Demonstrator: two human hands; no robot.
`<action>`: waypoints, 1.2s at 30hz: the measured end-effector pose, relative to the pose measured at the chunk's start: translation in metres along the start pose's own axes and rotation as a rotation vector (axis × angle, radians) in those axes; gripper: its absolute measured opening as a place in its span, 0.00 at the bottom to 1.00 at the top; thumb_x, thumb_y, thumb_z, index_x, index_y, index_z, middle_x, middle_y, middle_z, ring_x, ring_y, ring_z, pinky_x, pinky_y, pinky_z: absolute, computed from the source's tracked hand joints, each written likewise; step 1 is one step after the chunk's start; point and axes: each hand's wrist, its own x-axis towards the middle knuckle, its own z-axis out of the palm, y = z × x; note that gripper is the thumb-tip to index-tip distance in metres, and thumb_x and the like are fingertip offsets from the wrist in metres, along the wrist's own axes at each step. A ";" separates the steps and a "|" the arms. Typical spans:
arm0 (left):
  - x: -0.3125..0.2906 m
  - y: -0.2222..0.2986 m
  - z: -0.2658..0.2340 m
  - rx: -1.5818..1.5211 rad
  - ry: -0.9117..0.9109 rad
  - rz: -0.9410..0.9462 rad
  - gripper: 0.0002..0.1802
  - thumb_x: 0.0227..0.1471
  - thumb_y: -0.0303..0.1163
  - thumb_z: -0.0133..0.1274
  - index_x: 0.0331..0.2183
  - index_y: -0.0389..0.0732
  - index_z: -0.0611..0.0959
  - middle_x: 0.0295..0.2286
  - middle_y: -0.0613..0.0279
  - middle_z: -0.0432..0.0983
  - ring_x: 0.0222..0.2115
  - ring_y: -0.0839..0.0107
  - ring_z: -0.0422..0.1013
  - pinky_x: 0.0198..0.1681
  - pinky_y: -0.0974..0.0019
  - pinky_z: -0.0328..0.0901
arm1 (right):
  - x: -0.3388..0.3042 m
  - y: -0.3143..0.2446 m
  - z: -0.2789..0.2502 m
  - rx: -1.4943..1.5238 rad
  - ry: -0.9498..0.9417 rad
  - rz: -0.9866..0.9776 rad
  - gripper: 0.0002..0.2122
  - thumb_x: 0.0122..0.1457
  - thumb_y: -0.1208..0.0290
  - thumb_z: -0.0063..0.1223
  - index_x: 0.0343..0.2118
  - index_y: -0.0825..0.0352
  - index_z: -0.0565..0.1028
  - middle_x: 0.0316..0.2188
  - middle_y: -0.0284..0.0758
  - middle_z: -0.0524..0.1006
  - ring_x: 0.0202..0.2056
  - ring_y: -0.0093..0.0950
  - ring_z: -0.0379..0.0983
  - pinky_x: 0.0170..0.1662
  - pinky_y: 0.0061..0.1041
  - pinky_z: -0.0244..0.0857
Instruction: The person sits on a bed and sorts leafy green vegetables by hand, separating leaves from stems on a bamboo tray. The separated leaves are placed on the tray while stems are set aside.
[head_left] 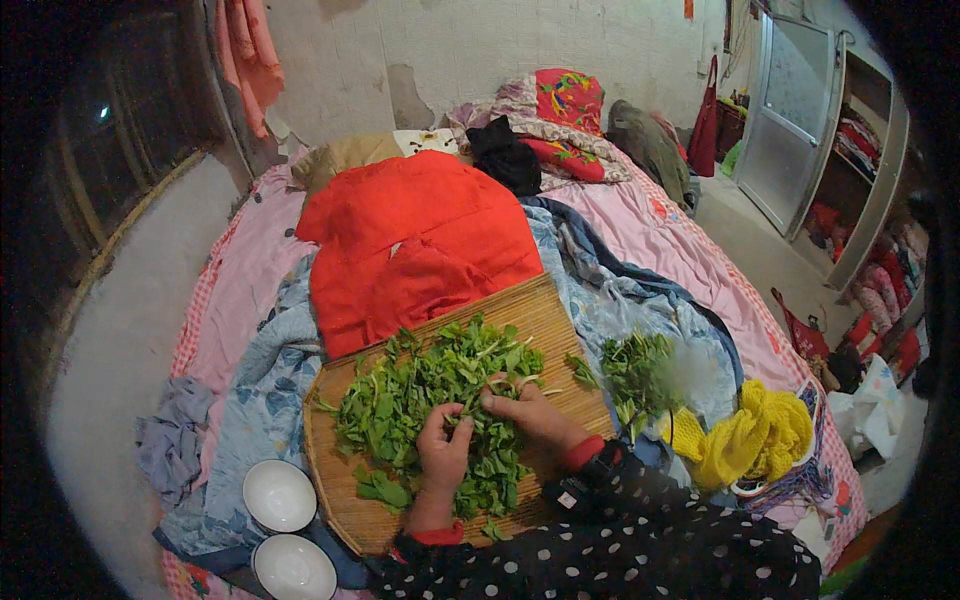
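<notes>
A broad heap of leafy greens (pixel 400 400) covers much of a woven bamboo tray (pixel 560 320) that lies on the bed. Over the right part of the heap, my left hand (pixel 445 450) is closed, thumb against curled fingers, on a bit of leafy greens. Close by on its right, my right hand (pixel 535 412) pinches pale stems of the greens between thumb and fingers. The fingertips of both hands nearly meet. A second bunch of greens (pixel 635 375) lies on thin clear plastic just off the tray's right edge.
Two white bowls (pixel 280 496) sit at the tray's left. A red cloth (pixel 420 240) borders its far edge. Yellow knitting (pixel 765 435) lies to the right. Folded bedding (pixel 570 110) is piled at the far end; a door (pixel 790 120) stands beyond at right.
</notes>
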 end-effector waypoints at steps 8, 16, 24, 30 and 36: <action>0.001 0.000 -0.001 0.042 0.025 0.039 0.10 0.48 0.26 0.51 0.36 0.37 0.73 0.22 0.71 0.66 0.20 0.83 0.60 0.22 0.76 0.57 | -0.016 -0.011 0.010 0.296 0.131 0.044 0.21 0.44 0.73 0.54 0.43 0.60 0.61 0.34 0.27 0.69 0.36 0.24 0.65 0.40 0.28 0.62; 0.002 -0.007 -0.002 -0.030 0.041 0.022 0.10 0.49 0.27 0.51 0.36 0.37 0.73 0.22 0.71 0.67 0.20 0.83 0.61 0.21 0.76 0.56 | -0.007 -0.011 0.001 -0.094 -0.048 -0.061 0.12 0.45 0.75 0.51 0.35 0.61 0.66 0.27 0.26 0.67 0.31 0.19 0.64 0.33 0.22 0.62; 0.002 -0.012 -0.002 -0.109 0.047 0.049 0.10 0.48 0.25 0.51 0.36 0.35 0.72 0.27 0.68 0.68 0.24 0.83 0.62 0.26 0.78 0.59 | -0.005 -0.006 0.000 -0.268 -0.224 -0.249 0.12 0.49 0.71 0.55 0.36 0.64 0.69 0.31 0.26 0.70 0.33 0.16 0.65 0.37 0.17 0.61; 0.002 -0.009 -0.002 -0.121 0.026 0.044 0.10 0.48 0.24 0.51 0.36 0.35 0.72 0.27 0.69 0.68 0.24 0.83 0.63 0.27 0.77 0.59 | 0.000 0.000 -0.004 -0.228 -0.188 -0.036 0.12 0.47 0.80 0.54 0.36 0.64 0.68 0.31 0.26 0.69 0.32 0.18 0.66 0.36 0.17 0.62; 0.001 -0.006 -0.002 -0.163 0.002 0.032 0.09 0.49 0.24 0.50 0.35 0.35 0.72 0.26 0.68 0.68 0.24 0.81 0.65 0.25 0.75 0.62 | -0.012 -0.008 0.006 0.019 0.031 -0.016 0.14 0.46 0.76 0.53 0.37 0.63 0.66 0.31 0.28 0.68 0.34 0.21 0.65 0.36 0.23 0.63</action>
